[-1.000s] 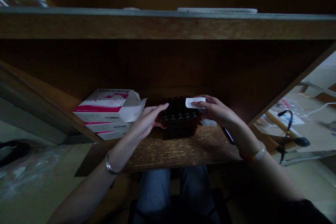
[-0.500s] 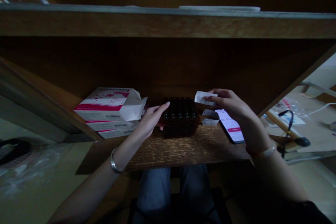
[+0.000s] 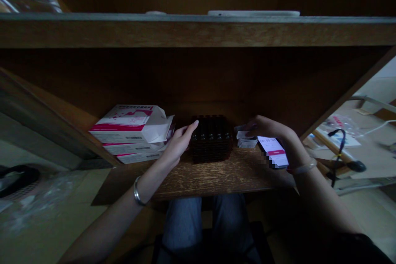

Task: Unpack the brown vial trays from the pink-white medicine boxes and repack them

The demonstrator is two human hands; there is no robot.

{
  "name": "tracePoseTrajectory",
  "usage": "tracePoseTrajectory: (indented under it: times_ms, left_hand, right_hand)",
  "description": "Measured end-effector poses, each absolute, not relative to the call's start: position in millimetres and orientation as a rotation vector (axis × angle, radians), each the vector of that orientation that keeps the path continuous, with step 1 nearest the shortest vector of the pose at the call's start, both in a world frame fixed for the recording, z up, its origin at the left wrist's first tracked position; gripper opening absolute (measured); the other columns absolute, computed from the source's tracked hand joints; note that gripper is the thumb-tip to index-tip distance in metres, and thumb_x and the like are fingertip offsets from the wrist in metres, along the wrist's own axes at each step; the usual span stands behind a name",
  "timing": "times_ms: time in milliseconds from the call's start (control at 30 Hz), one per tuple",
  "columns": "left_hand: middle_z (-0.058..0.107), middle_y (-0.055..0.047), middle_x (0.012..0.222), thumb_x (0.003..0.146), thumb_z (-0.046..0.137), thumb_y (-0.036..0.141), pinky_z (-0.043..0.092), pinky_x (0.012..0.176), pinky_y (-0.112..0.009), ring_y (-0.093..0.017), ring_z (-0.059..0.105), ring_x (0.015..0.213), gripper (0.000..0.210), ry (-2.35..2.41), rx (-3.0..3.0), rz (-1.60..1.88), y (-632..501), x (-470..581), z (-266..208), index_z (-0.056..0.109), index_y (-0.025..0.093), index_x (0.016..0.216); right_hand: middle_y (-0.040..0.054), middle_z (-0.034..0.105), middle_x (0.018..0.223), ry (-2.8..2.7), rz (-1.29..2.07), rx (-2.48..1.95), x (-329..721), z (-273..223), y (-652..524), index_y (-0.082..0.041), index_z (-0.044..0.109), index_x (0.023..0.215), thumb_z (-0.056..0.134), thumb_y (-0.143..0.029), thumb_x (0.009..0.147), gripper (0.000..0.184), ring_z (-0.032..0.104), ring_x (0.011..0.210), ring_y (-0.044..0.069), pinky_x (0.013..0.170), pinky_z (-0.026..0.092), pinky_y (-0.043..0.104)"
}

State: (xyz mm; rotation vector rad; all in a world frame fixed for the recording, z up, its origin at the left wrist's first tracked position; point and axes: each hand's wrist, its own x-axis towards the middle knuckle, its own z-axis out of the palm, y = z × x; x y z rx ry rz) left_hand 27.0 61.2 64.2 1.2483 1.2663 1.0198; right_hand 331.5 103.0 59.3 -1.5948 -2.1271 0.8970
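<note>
In the middle of the shelf stands a stack of dark brown ampoule-like vials in trays (image 3: 212,144), glossy and ridged on top. My left hand (image 3: 179,142) is at the stack's left side, thumb stretched along its upper edge; the other fingers are partly hidden. Right of the stack lie folded white paper leaflets (image 3: 246,142), one above another. My right hand (image 3: 267,126) is over this pile, fingers bent down on the topmost leaflet, which is partly covered and dim. Near my right wrist lies a lit phone (image 3: 275,154) showing a timer.
Several white and pink cartons (image 3: 130,123) are stacked at the left, the top one with its end flap open. An upper shelf board (image 3: 185,33) crosses above my hands. At the far right, a cable (image 3: 340,144) hangs by a side table.
My right hand has lowered the leaflet from above onto the others beside the stack. My left hand stays by the stack, nearly unmoved.
</note>
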Motion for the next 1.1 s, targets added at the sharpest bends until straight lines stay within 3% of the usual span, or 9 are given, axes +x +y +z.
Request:
tracePoseTrajectory:
  times_ms: [67,200,400,600,733,1000,1100]
  left_hand:
    - [0.071,-0.002,0.078,0.079,0.066,0.057,0.044,0.060,-0.025,-0.015,0.062,0.070,0.040,1.249,1.210,1.040,60.5,27.9,64.5,0.070,0.018,0.085]
    - [0.068,-0.001,0.072,0.074,0.071,0.058,0.040,0.055,-0.024,-0.014,0.059,0.065,0.041,1.279,1.129,1.043,61.1,27.4,63.3,0.070,0.018,0.080]
    - [0.070,-0.003,0.078,0.073,0.074,0.057,0.042,0.054,-0.021,-0.014,0.062,0.072,0.042,1.296,1.047,1.032,66.2,21.6,62.1,0.071,0.016,0.085]
    - [0.067,0.000,0.067,0.073,0.075,0.045,0.037,0.046,-0.020,-0.011,0.057,0.058,0.030,1.268,0.944,1.090,63.7,25.7,68.0,0.070,0.016,0.076]
    - [0.065,0.000,0.063,0.074,0.075,0.041,0.039,0.045,-0.020,-0.010,0.056,0.054,0.026,1.251,0.911,1.102,62.4,26.3,69.0,0.068,0.016,0.071]
    - [0.069,0.000,0.068,0.070,0.077,0.051,0.043,0.047,-0.020,-0.012,0.059,0.059,0.037,1.240,0.977,1.112,63.7,19.7,59.6,0.070,0.016,0.078]
    - [0.072,-0.002,0.074,0.071,0.076,0.055,0.050,0.056,-0.024,-0.016,0.066,0.069,0.042,1.265,0.995,1.123,62.3,21.8,57.1,0.072,0.016,0.084]
  right_hand:
    - [0.0059,0.076,0.076,-2.123,0.872,-1.637,330.3,59.1,103.1,-0.015,0.081,0.085,0.073,-0.017,0.068,0.018,0.065,0.068,0.019,0.060,0.050,0.028]
    - [0.0062,0.076,0.079,-2.114,0.811,-1.739,331.5,59.5,102.8,-0.016,0.080,0.083,0.072,-0.010,0.067,0.019,0.067,0.072,0.020,0.064,0.051,0.028]
    - [0.0078,0.077,0.088,-2.078,0.740,-1.924,335.0,59.3,98.3,-0.018,0.080,0.084,0.074,-0.010,0.067,0.019,0.069,0.077,0.021,0.062,0.050,0.026]
    - [0.0083,0.076,0.091,-2.071,0.713,-2.100,332.9,62.1,97.0,-0.016,0.078,0.095,0.075,-0.013,0.069,0.026,0.068,0.076,0.020,0.057,0.048,0.024]
    - [0.0084,0.075,0.089,-2.091,0.730,-2.179,328.2,68.0,94.8,-0.015,0.077,0.092,0.075,-0.011,0.069,0.023,0.068,0.077,0.020,0.058,0.047,0.023]
    - [0.0087,0.074,0.083,-2.123,0.747,-2.194,319.1,79.5,85.5,-0.016,0.077,0.082,0.073,-0.014,0.072,0.011,0.067,0.076,0.022,0.054,0.046,0.025]
    - [0.0086,0.075,0.084,-2.138,0.747,-2.170,320.6,78.0,86.6,-0.018,0.077,0.082,0.072,-0.013,0.072,0.012,0.067,0.075,0.021,0.054,0.047,0.025]
